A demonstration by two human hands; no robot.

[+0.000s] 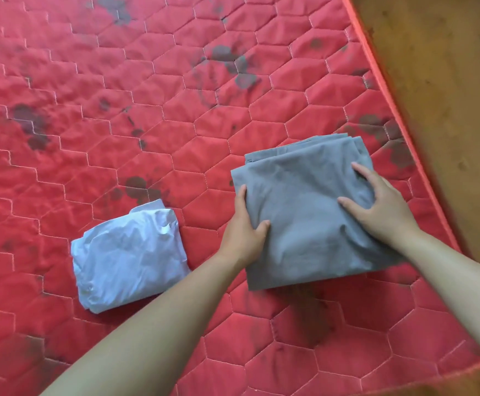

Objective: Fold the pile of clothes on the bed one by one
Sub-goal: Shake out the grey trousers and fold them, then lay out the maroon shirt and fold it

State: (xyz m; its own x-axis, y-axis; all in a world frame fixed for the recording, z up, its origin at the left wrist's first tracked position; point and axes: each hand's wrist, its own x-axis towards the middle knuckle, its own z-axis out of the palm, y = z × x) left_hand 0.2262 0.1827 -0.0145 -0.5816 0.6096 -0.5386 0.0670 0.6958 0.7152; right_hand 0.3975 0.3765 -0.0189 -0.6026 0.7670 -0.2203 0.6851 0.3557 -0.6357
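Fingers (261, 225): left hand (241, 232) grips square-folded grey cloth (304, 218) edge; right hand (384, 210) spread flat atop; quilted red mattress (118, 95).

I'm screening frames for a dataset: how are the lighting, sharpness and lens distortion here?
Head view: soft, even daylight with no glare. The white folded garment looks slightly washed out. The grey folded cloth casts a faint shadow at its near edge. The red mattress bows along its right edge from wide-angle distortion. The floor is smeared, and the centre is mildly soft.
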